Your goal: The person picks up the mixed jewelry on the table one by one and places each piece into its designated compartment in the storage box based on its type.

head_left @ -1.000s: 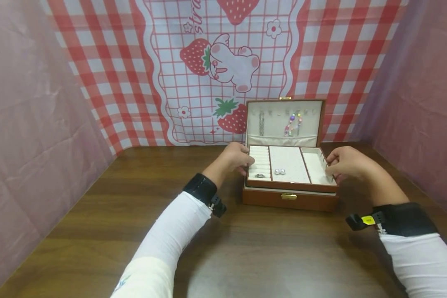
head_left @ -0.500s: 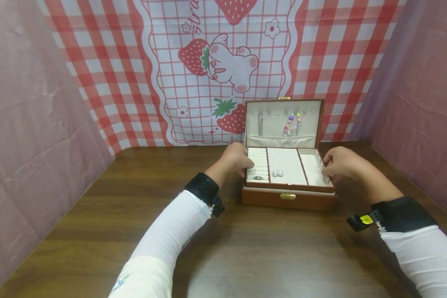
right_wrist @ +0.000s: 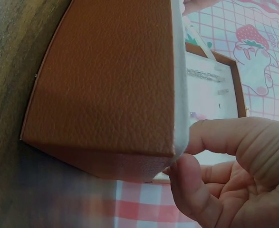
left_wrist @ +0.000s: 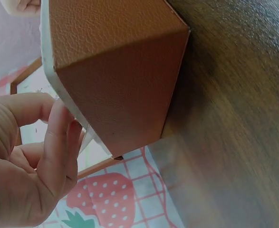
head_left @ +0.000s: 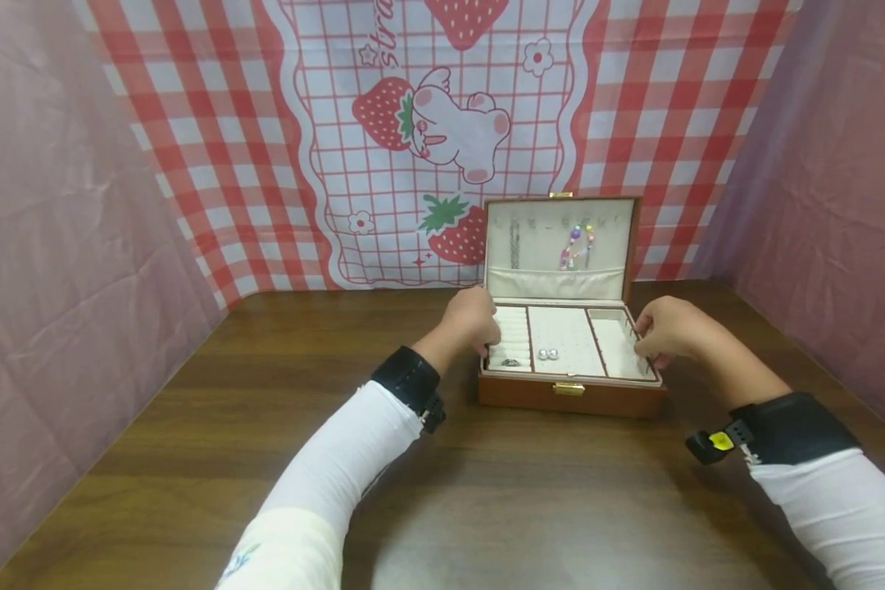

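A brown leather jewelry box (head_left: 571, 400) stands on the table with its lid (head_left: 542, 238) raised. Level with the box rim sits a cream tray (head_left: 564, 328) in three sections. A ring (head_left: 511, 362) lies in its left ring rolls, and a pair of pearl earrings (head_left: 549, 355) in the middle. My left hand (head_left: 472, 319) pinches the tray's left side at the rim, thumb over the inside. At the opposite side my right hand (head_left: 669, 329) pinches the tray edge between thumb and fingers. In both wrist views, fingertips are right at the pale rim (left_wrist: 51, 73).
A colourful bead bracelet (head_left: 575, 238) and a silver chain (head_left: 515, 246) hang inside the lid, above a gathered fabric pocket (head_left: 556, 283). Behind the box hangs a red checked strawberry cloth (head_left: 634, 98). Pink curtains (head_left: 66, 246) close off both sides. The table (head_left: 487, 500) is dark wood.
Both hands have lowered the tray, which stood raised above the box rim and now sits down inside it. The hands went down with it; the lid and box stayed in place.
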Action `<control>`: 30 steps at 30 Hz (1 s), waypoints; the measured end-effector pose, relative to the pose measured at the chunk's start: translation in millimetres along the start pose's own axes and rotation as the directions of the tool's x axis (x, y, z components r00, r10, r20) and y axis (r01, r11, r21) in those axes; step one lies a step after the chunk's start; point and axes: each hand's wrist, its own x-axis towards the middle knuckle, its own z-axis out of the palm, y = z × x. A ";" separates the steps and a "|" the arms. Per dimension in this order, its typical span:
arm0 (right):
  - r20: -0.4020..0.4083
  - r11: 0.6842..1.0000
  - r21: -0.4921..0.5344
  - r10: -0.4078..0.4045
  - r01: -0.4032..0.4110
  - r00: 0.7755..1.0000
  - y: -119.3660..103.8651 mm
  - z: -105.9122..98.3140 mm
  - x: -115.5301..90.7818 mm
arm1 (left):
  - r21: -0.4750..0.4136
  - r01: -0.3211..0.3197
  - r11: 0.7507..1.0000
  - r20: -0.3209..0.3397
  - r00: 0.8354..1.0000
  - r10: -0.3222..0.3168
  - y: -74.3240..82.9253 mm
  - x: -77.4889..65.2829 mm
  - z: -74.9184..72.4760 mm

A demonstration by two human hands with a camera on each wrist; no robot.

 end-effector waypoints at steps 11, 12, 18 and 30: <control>0.004 0.999 0.034 -0.026 0.026 1.000 -7.8 -0.1 0.4 | -0.148 0.007 0.989 0.026 1.000 -0.003 -0.9 -6.3 -5.4; 0.003 0.999 0.035 -0.030 0.029 1.000 -8.7 -0.5 0.5 | -0.145 0.003 0.989 0.025 1.000 0.001 -0.7 -6.5 -6.1; -0.002 0.998 0.044 -0.033 0.033 0.999 -12.9 -4.1 -0.7 | -0.170 -0.011 0.985 0.031 0.999 0.017 0.1 -7.4 -14.0; -0.097 0.999 0.032 -0.033 0.036 0.995 -17.4 -22.9 4.9 | -0.313 -0.043 0.949 -0.051 0.998 0.028 -7.5 -3.4 -34.8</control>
